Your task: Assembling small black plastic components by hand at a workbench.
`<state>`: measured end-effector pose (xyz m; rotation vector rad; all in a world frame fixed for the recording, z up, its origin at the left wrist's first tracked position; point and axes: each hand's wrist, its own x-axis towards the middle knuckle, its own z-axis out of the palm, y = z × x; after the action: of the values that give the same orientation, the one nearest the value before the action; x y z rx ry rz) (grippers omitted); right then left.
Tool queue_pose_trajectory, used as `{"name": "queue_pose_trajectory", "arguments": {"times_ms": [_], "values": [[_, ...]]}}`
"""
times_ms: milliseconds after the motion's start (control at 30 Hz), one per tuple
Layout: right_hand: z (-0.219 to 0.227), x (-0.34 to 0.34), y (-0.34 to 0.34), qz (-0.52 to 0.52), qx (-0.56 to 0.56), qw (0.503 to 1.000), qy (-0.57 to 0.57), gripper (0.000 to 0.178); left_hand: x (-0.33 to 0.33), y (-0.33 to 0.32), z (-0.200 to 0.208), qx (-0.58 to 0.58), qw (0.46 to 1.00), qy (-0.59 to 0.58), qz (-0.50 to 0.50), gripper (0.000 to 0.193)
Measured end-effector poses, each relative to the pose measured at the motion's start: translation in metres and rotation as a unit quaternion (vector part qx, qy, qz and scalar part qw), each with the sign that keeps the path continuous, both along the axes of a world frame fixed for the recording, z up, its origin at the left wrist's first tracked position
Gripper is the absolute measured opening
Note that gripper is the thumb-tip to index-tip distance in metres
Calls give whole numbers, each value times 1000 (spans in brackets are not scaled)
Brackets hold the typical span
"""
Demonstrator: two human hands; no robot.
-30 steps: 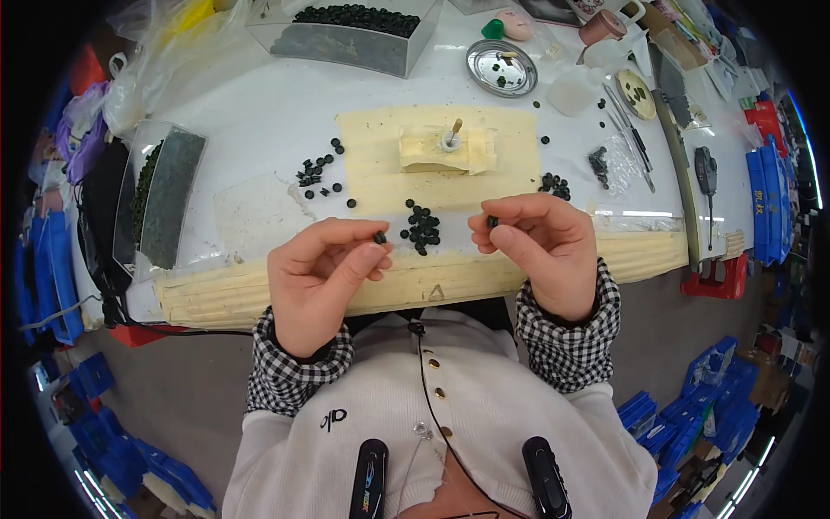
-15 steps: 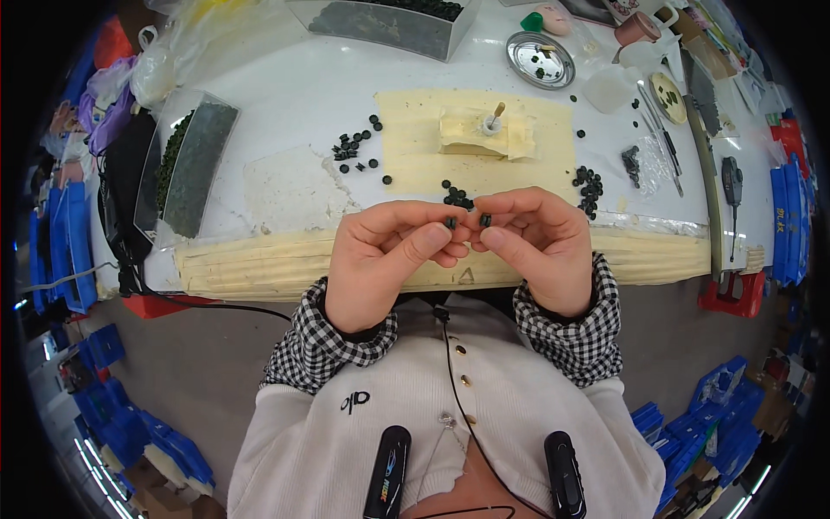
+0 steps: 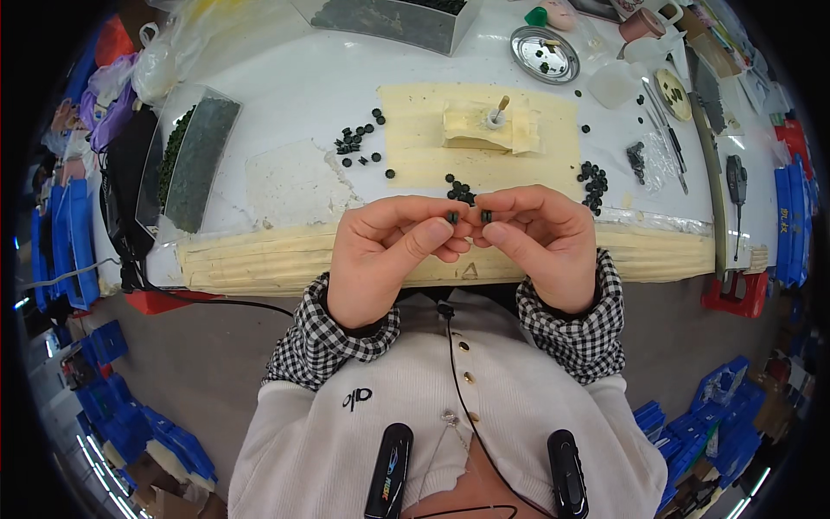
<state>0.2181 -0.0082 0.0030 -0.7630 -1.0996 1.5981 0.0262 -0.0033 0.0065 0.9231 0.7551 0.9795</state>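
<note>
Above the table's near edge, my left hand [image 3: 380, 251] pinches a small dark round piece [image 3: 452, 218] between thumb and forefinger. Close beside it, my right hand [image 3: 543, 245] pinches a second small dark piece [image 3: 486, 216] the same way. A narrow gap separates the two pieces, and the fingertips of both hands nearly meet. Just beyond the fingers lies a cluster of similar dark round pieces [image 3: 460, 189], partly hidden by my hands. Another heap of them [image 3: 594, 183] is off to the right, and a scattered group [image 3: 354, 138] is to the left.
A cream-wrapped block [image 3: 475, 130] holding a small cup with a stick stands on a yellowish sheet [image 3: 415, 164]. Clear bins of dark pieces stand left [image 3: 201, 164] and at the back [image 3: 389, 26]. A metal dish [image 3: 545, 71], tweezers [image 3: 670, 143] and a screwdriver [image 3: 737, 190] are on the right.
The view has shifted slightly. Both hands keep their pinches in nearly the same place, with the two pieces turned a little.
</note>
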Motion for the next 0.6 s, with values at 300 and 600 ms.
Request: {"name": "queue_pose_trajectory", "arguments": {"times_ms": [300, 600], "values": [[0, 1, 0, 1, 1, 1000, -7, 26, -1, 0, -1, -2, 1000, 1, -4, 22], [-1, 0, 0, 0, 0, 1000, -6, 26, -1, 0, -1, -1, 1000, -1, 0, 22]]}}
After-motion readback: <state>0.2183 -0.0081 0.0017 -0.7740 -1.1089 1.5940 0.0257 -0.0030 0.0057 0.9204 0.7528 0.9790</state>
